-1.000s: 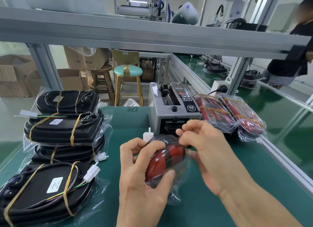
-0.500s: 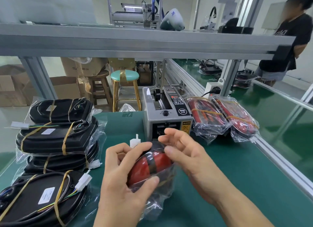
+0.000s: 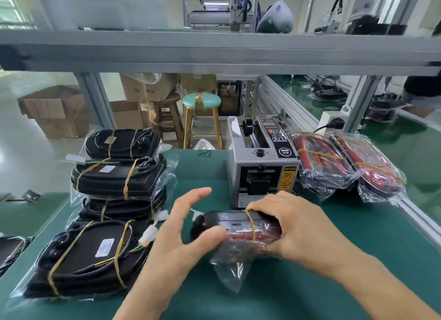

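A tail lamp in a clear plastic bag (image 3: 222, 223) lies on the green mat in front of me, black back up, red lens showing at its lower edge. A yellow rubber band (image 3: 251, 226) crosses it. My right hand (image 3: 303, 229) grips the lamp's right end, fingers curled over the top. To the lamp's left is my left hand (image 3: 176, 243), its fingers spread and raised. Only its thumb touches the bag. The bag's loose end (image 3: 231, 269) sticks out toward me.
A grey tape dispenser (image 3: 260, 166) stands just behind the lamp. Banded black lamps in bags are stacked at left (image 3: 119, 178) and front left (image 3: 90, 255). Two bagged red lamps (image 3: 319, 159) (image 3: 372, 169) lie at right by the aluminium rail (image 3: 415, 221). A shelf beam (image 3: 214, 52) runs overhead.
The lamp has been turned from red lens up to black back up and lowered onto the mat. My left hand let go and spread its fingers. My right hand now holds the right end.
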The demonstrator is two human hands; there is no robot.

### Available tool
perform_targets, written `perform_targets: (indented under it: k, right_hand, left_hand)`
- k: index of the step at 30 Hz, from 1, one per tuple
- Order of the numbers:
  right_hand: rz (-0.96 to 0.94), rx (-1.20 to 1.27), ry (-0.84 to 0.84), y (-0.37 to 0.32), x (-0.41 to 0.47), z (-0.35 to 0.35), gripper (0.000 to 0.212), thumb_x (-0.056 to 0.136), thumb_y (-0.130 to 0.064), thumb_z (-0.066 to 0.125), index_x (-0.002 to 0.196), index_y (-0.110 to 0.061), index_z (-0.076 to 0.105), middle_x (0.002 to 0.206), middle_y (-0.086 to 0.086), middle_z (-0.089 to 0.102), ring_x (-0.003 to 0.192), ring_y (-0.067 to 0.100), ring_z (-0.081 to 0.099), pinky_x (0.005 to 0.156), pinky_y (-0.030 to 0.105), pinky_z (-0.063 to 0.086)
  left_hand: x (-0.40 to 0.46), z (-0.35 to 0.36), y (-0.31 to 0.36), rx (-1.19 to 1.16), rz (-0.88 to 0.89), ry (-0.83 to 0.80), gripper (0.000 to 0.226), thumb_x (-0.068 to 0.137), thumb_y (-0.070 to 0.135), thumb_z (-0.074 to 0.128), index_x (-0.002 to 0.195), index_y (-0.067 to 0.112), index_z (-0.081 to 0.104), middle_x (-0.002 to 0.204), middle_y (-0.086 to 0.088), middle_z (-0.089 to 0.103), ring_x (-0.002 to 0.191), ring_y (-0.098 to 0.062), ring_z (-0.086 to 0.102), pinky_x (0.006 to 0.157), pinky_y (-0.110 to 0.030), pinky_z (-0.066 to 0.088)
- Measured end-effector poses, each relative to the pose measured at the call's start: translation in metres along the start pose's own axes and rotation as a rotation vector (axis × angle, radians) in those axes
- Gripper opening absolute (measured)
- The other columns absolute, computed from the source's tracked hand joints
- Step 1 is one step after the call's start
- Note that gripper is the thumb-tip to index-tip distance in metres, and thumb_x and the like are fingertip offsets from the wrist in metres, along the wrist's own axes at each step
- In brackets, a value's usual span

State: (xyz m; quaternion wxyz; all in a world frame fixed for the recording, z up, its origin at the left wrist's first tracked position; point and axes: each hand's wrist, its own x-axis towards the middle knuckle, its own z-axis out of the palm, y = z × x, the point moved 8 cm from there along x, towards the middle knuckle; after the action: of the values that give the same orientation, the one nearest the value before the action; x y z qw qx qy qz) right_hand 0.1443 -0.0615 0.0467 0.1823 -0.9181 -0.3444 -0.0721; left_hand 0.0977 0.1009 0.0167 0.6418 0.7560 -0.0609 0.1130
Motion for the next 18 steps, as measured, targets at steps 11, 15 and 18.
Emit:
perform_targets:
  k: [11,15,18]
  right_hand:
    - [0.079,0.245,-0.315,0.007,0.007,0.019,0.068,0.061,-0.054,0.078,0.123,-0.048,0.052,0.116,-0.027,0.056,0.106,-0.010,0.048,0.094,0.017,0.040]
    - [0.484,0.879,-0.027,0.063,0.007,-0.004,0.015,0.080,-0.035,0.073,0.095,-0.035,0.075,0.092,-0.015,0.071,0.082,-0.003,0.062,0.074,0.015,0.049]
    - [0.860,0.878,0.208,0.102,-0.002,0.014,0.007,0.084,-0.023,0.071,0.086,-0.020,0.077,0.066,-0.003,0.062,0.057,0.006,0.050,0.050,0.010,0.043]
  left_hand:
    - [0.004,0.015,-0.026,0.150,0.018,-0.047,0.062,0.052,0.021,0.082,0.106,0.045,0.063,0.107,0.010,0.064,0.098,-0.007,0.061,0.084,-0.012,0.045]
    - [0.008,0.012,-0.027,0.175,0.023,-0.026,0.065,0.049,0.020,0.080,0.103,0.050,0.060,0.105,0.012,0.062,0.093,-0.006,0.061,0.082,-0.013,0.047]
    - [0.010,0.003,-0.028,0.128,-0.022,-0.023,0.063,0.044,0.018,0.083,0.097,0.047,0.066,0.100,0.004,0.067,0.086,-0.013,0.066,0.081,-0.018,0.051]
